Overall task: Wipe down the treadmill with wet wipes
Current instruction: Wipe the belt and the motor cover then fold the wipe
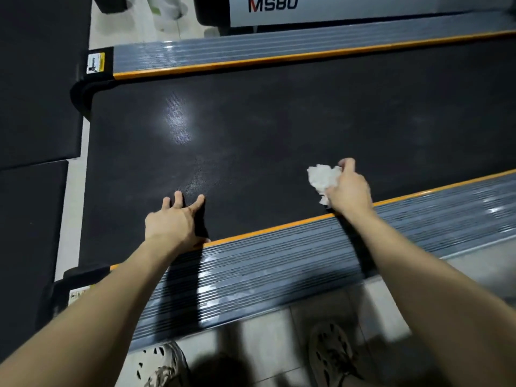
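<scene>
The treadmill's black running belt (279,121) fills the middle of the view, edged by orange strips and ribbed grey side rails (265,272). My right hand (349,188) holds a crumpled white wet wipe (324,177) pressed on the belt close to the near orange edge. My left hand (176,219) rests flat on the belt with fingers spread, its heel at the near rail, holding nothing. A shiny damp patch shows on the belt further left.
Black floor mats (36,93) lie to the left of the treadmill. A second machine marked MS80 (273,7) stands behind the far rail (251,54). My two shoes (332,356) stand on the tiled floor just below the near rail.
</scene>
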Motion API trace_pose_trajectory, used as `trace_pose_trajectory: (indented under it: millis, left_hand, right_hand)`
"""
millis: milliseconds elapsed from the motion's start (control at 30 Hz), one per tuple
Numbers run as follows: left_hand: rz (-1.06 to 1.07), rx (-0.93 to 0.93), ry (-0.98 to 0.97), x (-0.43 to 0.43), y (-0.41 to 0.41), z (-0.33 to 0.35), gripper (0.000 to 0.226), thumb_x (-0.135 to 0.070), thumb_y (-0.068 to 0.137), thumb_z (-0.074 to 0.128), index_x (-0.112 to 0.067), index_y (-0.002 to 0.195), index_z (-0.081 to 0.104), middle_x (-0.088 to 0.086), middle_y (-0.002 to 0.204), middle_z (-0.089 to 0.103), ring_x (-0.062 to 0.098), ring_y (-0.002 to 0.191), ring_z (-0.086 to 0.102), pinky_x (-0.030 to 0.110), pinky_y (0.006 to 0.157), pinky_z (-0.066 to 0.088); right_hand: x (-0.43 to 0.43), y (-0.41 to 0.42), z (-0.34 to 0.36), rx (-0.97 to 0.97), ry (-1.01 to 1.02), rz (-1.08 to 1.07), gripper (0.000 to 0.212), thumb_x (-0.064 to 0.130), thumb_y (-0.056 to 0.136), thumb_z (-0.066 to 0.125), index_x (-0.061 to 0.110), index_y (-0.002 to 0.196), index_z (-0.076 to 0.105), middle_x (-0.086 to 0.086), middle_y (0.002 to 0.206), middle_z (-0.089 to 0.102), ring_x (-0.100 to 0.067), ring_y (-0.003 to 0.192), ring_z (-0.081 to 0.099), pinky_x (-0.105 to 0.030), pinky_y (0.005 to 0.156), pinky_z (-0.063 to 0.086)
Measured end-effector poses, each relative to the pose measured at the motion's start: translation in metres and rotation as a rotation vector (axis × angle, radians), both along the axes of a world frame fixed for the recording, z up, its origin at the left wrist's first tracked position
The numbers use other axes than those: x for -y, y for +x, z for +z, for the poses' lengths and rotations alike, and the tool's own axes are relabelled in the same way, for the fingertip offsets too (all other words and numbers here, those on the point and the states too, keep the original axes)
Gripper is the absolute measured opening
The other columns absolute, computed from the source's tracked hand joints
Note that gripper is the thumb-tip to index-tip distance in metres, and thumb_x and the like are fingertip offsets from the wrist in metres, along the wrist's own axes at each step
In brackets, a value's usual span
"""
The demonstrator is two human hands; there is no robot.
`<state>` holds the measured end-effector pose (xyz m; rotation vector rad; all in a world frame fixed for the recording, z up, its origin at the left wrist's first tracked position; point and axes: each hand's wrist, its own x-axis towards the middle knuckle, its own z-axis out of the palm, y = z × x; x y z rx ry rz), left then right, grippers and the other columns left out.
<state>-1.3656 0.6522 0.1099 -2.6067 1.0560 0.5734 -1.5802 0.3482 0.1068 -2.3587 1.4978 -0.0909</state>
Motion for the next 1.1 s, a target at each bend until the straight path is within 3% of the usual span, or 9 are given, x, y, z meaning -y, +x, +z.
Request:
trace_pose_trajectory:
  millis: [133,300,367,433,567,700,867,1033,1100]
  left_hand:
    - [0.001,0.0,-0.003,0.0,0.0,0.001,0.118,-0.085,0.072,0.07,-0.057,0.16,-0.003,0.002,0.174,0.009,0.03,0.161,0.016,0.052,0.094,0.051]
    - [0.031,0.001,0.02,0.004,-0.003,0.008,0.116,-0.085,0.07,0.07,-0.057,0.161,0.002,0.001,0.17,0.018,0.031,0.159,0.023,0.052,0.091,0.051]
    - [0.044,-0.038,0.017,0.006,-0.001,0.011,0.114,-0.084,0.068,0.069,-0.057,0.16,0.008,0.001,0.162,0.028,0.032,0.153,0.032,0.052,0.091,0.054]
    - [0.087,-0.11,0.016,0.007,0.004,0.011,0.121,-0.091,0.06,0.069,-0.057,0.161,0.012,0.002,0.162,0.03,0.033,0.153,0.032,0.056,0.102,0.053]
    - [0.153,-0.143,-0.103,0.029,0.002,0.024,0.113,-0.099,0.055,0.067,-0.043,0.151,0.048,0.003,0.151,0.048,0.03,0.144,0.045,0.052,0.106,0.051]
    - [0.055,-0.053,-0.2,0.079,-0.018,0.027,0.134,-0.09,0.05,0.081,-0.043,0.162,0.025,0.008,0.172,0.02,0.032,0.159,0.018,0.056,0.118,0.039]
    - [-0.04,-0.086,-0.04,0.125,-0.008,0.019,0.161,-0.078,0.039,0.093,-0.049,0.164,-0.005,0.008,0.175,-0.005,0.041,0.161,-0.002,0.071,0.117,0.032]
    - [-0.042,-0.128,0.0,0.13,0.006,0.006,0.167,-0.084,0.03,0.09,-0.057,0.161,-0.01,0.005,0.177,-0.006,0.039,0.163,0.0,0.063,0.117,0.041]
    - [-0.043,-0.119,0.002,0.131,0.006,0.006,0.166,-0.084,0.032,0.09,-0.057,0.162,-0.01,0.004,0.177,-0.006,0.037,0.163,0.001,0.06,0.117,0.041]
  right_hand:
    - [-0.076,0.036,-0.008,0.037,0.04,0.251,0.017,0.022,0.09,0.069,0.022,0.104,0.077,-0.01,0.095,0.075,-0.034,0.095,0.073,-0.035,0.075,0.054]
    - [-0.14,0.073,-0.009,0.117,0.296,0.631,0.031,0.021,0.089,0.067,0.041,0.109,0.078,-0.001,0.11,0.068,-0.03,0.106,0.067,-0.04,0.086,0.058]
    - [-0.096,0.045,-0.006,0.153,0.28,0.597,0.014,0.04,0.084,0.068,0.035,0.092,0.078,0.004,0.091,0.063,-0.02,0.087,0.068,-0.031,0.068,0.052]
    - [-0.026,0.0,-0.008,0.176,0.111,0.465,0.028,0.05,0.086,0.076,0.022,0.083,0.078,-0.002,0.079,0.063,-0.013,0.067,0.064,-0.033,0.058,0.045]
    - [0.056,-0.054,0.003,0.056,-0.106,-0.15,0.025,0.022,0.092,0.073,0.02,0.116,0.08,-0.016,0.119,0.068,-0.037,0.105,0.07,-0.036,0.09,0.055]
    - [-0.021,0.004,-0.023,0.217,-0.006,0.56,0.029,0.034,0.097,0.062,0.043,0.121,0.076,0.004,0.12,0.069,-0.021,0.108,0.068,-0.034,0.097,0.057]
    - [-0.033,0.03,-0.019,0.154,0.114,1.073,0.024,0.019,0.091,0.072,0.028,0.112,0.08,0.007,0.107,0.054,-0.021,0.101,0.062,-0.036,0.083,0.054]
    - [0.161,0.028,-0.023,0.173,-0.069,-0.044,0.04,0.017,0.072,0.072,0.021,0.111,0.071,0.0,0.11,0.065,-0.022,0.099,0.073,-0.027,0.071,0.054]
    - [0.151,0.038,-0.03,0.274,-0.093,-0.061,0.037,0.02,0.079,0.074,0.019,0.116,0.071,0.007,0.109,0.063,-0.007,0.103,0.067,-0.018,0.074,0.049]
